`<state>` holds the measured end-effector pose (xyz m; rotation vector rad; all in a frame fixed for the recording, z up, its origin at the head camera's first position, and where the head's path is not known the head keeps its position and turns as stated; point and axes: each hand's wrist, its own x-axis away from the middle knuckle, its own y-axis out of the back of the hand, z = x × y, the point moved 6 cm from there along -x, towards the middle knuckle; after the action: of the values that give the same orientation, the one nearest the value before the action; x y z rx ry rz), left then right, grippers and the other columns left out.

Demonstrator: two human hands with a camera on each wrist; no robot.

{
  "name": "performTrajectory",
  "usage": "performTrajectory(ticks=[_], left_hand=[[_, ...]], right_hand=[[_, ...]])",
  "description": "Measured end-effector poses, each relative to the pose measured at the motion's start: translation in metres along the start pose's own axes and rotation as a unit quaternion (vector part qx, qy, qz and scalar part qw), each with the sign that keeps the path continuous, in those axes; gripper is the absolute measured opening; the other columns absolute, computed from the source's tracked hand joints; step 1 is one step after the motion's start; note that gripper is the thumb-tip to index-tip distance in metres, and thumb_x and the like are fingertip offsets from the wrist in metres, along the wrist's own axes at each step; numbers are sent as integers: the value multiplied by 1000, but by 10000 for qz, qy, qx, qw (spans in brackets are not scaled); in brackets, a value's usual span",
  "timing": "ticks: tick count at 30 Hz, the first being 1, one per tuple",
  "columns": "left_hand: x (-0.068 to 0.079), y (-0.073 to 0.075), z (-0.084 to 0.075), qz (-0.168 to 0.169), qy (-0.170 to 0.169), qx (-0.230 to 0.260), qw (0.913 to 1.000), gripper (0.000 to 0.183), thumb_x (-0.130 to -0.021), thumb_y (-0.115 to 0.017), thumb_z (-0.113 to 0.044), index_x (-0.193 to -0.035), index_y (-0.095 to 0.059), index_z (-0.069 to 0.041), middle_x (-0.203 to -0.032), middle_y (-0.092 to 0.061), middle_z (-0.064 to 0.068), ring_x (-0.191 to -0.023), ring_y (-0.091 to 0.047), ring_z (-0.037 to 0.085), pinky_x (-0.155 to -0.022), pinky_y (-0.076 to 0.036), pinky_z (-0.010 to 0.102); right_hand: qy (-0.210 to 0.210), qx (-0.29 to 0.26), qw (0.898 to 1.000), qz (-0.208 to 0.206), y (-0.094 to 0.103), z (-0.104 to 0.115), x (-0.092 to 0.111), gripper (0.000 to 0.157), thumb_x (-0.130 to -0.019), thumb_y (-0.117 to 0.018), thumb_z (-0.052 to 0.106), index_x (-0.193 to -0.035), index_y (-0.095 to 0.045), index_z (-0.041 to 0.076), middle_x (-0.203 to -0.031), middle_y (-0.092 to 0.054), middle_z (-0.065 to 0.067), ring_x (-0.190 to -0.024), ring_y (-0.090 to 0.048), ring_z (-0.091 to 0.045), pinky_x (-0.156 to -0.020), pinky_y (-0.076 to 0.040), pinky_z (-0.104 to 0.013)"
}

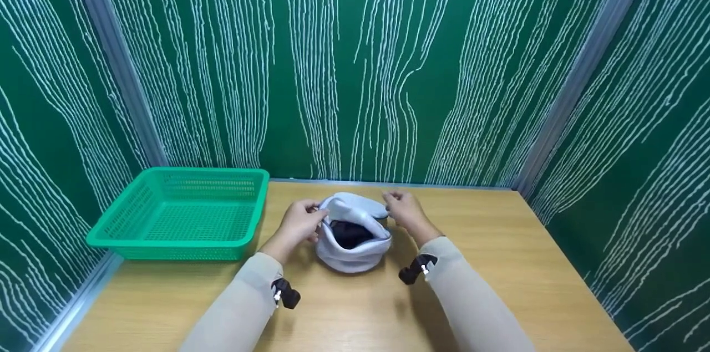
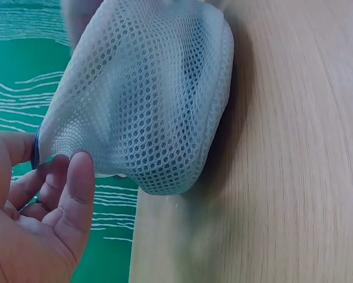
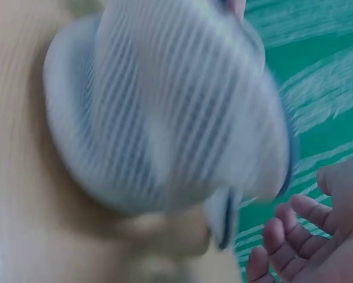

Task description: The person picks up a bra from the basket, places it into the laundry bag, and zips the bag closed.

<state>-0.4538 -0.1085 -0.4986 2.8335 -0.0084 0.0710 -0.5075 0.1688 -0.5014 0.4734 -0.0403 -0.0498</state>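
A white mesh laundry bag (image 1: 353, 260) with a dark-edged mouth stands on the table, its top gaping. Something black (image 1: 349, 234) lies inside; its kind cannot be made out. On the bag's left, my left hand (image 1: 299, 223) pinches the rim between thumb and index finger. In the left wrist view, the mesh bag (image 2: 158, 100) is drawn toward that left hand (image 2: 40, 218). My right hand (image 1: 407, 212) is beside the bag's raised flap at the far right. The right wrist view has this hand (image 3: 317, 236) apart from the bag (image 3: 170, 112), fingers loosely bent and holding nothing.
A green plastic basket (image 1: 177, 244) with perforated walls sits at the table's left back. Green panels (image 1: 366, 64) with white wavy lines enclose the wooden table (image 1: 488, 263) at the back and both sides. Grey posts (image 1: 577, 75) stand at the corners.
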Motion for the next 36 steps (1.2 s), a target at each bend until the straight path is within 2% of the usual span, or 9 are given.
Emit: performTrajectory(ticks=[4,9,13,17,21,25,29,36], left_hand=[[-2,-2,3,23,94,75,9999,34,-112,-71,-20,-142,-74,-4,-103,-65,8,-68,-64,15,-54,-59,25],[-3,-3,10,55,184,147,9997,28,-112,-71,-18,-136,-75,-4,-103,-67,8,-67,-66,15,-51,-56,23],[-2,-2,11,105,133,326,9993,26,-111,-70,-15,-134,-75,-2,-101,-71,8,-65,-68,15,-48,-53,22],[-1,1,12,147,137,377,9991,26,-112,-70,-16,-132,-76,-2,-101,-74,8,-66,-70,16,-49,-54,22],[-2,3,15,221,208,315,9990,24,-112,-69,-15,-131,-76,-2,-103,-73,8,-70,-71,17,-53,-57,23],[-1,4,16,331,208,270,9989,26,-113,-69,-12,-135,-74,1,-103,-72,9,-71,-72,17,-54,-58,23],[-1,4,15,434,177,299,9985,29,-113,-69,-12,-138,-72,3,-103,-73,10,-70,-72,17,-55,-59,23],[0,4,17,443,192,223,9986,28,-113,-68,-12,-137,-74,1,-102,-73,10,-70,-72,17,-55,-59,24]], right_hand=[[-574,-464,9970,237,-2,-31,0,60,-120,-50,40,-164,-51,0,-132,-75,-26,-103,-71,-28,-81,-60,-33],[-735,-758,9939,305,-12,-50,1,55,-121,-50,38,-164,-52,4,-121,-71,-16,-89,-64,-18,-71,-55,-31],[-566,-717,9954,284,-17,-51,0,48,-121,-54,32,-157,-63,2,-116,-67,-8,-96,-60,-17,-75,-53,-27],[-341,-634,9973,157,-19,-49,0,38,-118,-61,26,-143,-76,1,-128,-76,-13,-113,-65,-21,-89,-56,-28],[-248,-408,9988,-52,-18,-50,-3,32,-113,-66,21,-132,-82,1,-135,-79,-16,-120,-67,-24,-101,-59,-34],[-253,-233,9991,-236,-13,-50,-5,32,-112,-68,21,-133,-82,0,-133,-80,-18,-118,-69,-25,-105,-61,-39],[-295,-377,9983,-330,-6,-46,-5,34,-113,-69,22,-138,-79,0,-130,-80,-20,-113,-73,-28,-103,-63,-43],[-330,-513,9968,-511,4,-42,-4,35,-116,-67,25,-138,-78,2,-130,-79,-27,-118,-76,-43,-100,-65,-49]])
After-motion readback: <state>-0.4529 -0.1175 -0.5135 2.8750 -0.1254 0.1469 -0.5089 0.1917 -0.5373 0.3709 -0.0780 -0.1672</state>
